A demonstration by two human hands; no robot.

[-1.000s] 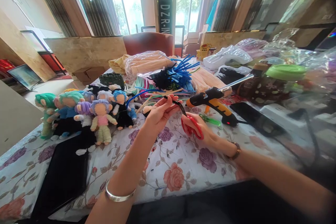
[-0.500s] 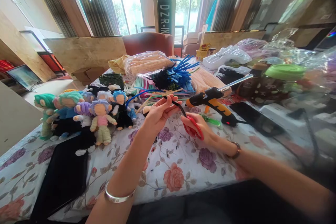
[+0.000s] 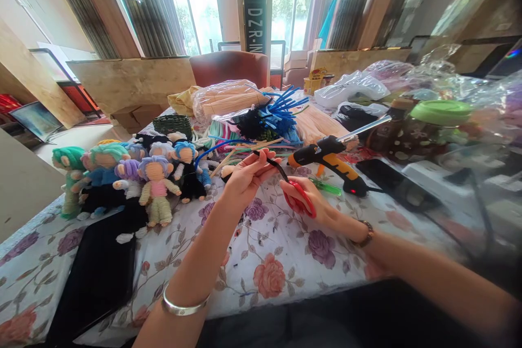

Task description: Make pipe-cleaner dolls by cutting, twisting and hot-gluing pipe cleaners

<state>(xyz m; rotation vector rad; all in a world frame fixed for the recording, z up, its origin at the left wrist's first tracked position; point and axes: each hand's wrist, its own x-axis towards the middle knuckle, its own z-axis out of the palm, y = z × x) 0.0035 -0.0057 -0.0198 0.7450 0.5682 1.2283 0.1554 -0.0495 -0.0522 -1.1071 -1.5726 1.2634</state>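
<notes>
My left hand (image 3: 247,178) pinches a thin black pipe cleaner (image 3: 279,168) between thumb and fingers above the table. Its lower right end slants down to the scissors (image 3: 305,202), whose red handles sit in my right hand (image 3: 320,207). The blades are hard to make out against the dark stem. Just beyond my right hand lies a black and orange glue gun (image 3: 320,151), a clear glue stick (image 3: 365,127) sticking out of its back. Small dark scraps are scattered on the floral tablecloth (image 3: 281,244) beneath my hands.
Several yarn-haired dolls (image 3: 158,187) stand at the left, behind a black tablet-like slab (image 3: 95,277). Bundles of blue pipe cleaners (image 3: 283,111) and wrapped beige stems (image 3: 228,99) fill the back. A green-lidded jar (image 3: 440,114), a dark phone-like object (image 3: 387,179) and plastic bags (image 3: 353,88) are at the right.
Hardly anything differs. Both hands keep their hold on the pipe cleaner and the scissors, and the whole view has shifted very slightly.
</notes>
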